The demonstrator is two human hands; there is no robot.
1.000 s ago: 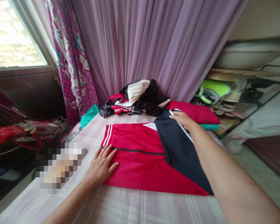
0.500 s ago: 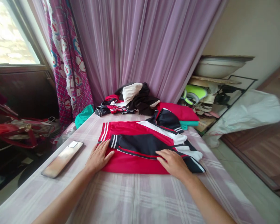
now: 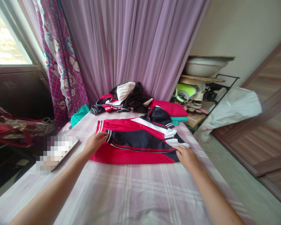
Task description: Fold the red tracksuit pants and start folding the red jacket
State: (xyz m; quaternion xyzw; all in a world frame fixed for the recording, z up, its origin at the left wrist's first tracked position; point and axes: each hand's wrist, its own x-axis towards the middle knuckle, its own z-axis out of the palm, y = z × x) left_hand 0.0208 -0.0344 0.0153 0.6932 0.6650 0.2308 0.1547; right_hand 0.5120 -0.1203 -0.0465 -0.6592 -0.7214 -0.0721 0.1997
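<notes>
A red, navy and white jacket (image 3: 128, 158) lies on the bed-like surface in front of me, one navy sleeve (image 3: 137, 139) laid across its red body. At that sleeve's striped cuff, my left hand (image 3: 96, 142) is closed, pinching the edge between thumb and fingers. My right hand (image 3: 188, 157) is closed on the jacket's shoulder edge at the other end of the sleeve, near the white part. The fabric under its fingertips is partly hidden. The other navy sleeve (image 3: 160, 115) is bent toward the back.
A phone (image 3: 61, 152), pixelated over, lies left of the jacket on the checked cloth (image 3: 135, 193). Behind are a heap of clothes (image 3: 131, 97) and a folded red garment (image 3: 172, 107) on teal cloth. Right of the surface stands a rack (image 3: 221, 97) with a basin (image 3: 204, 67).
My left hand has gone from lying flat to pinching the cuff. My right hand has slid right along the sleeve to the shoulder edge. The view has shifted slightly.
</notes>
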